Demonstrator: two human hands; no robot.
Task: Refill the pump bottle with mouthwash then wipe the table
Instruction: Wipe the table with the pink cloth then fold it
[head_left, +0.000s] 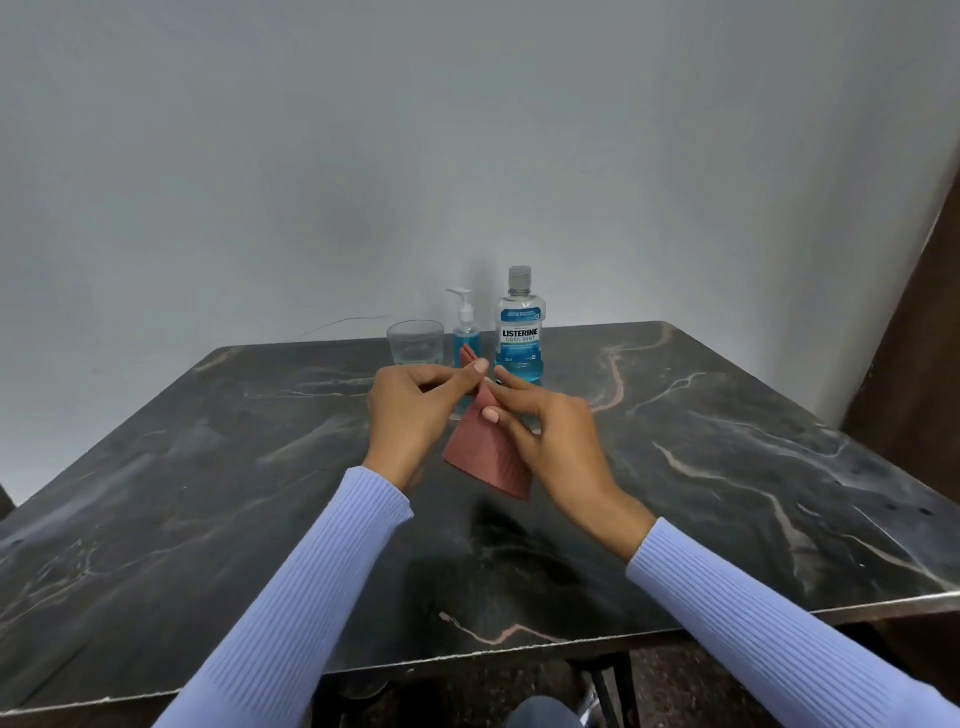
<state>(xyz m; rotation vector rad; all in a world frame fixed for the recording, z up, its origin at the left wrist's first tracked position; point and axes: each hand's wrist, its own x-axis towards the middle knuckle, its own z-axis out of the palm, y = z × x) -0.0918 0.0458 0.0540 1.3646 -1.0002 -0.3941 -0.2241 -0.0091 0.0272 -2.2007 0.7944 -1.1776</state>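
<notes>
Left hand (410, 410): raised over the middle of the tabletop (208, 467), fingers curled, pinching the upper edge of the folded cloth.
Right hand (550, 441): beside the left, thumb and fingers gripping the same cloth from the right; the two hands are close together with the cloth between them.
Pink cloth (485, 457): folded, held clear of the tabletop, hanging down toward the near side. Looks soft, light and limp; best taken by an edge or corner, or bunched in the palm for wiping.
Pump bottle (466, 332): at the far edge, upright, pump head on, blue liquid inside. Small and light, likely easy to tip; hold the body while unscrewing the pump collar.
Mouthwash bottle (519, 332): just right of the pump bottle, upright, capped, partly full of blue liquid. Smooth plastic, heavier with sloshing liquid; grip around the waist.
Glass tumbler (415, 343): just left of the pump bottle, clear, fragile.
Readable writing: "LISTERINE COOL MINT" on the mouthwash label; smaller print is illegible.
Task stage: judging by the cloth in hand, probably the wiping part.
</notes>
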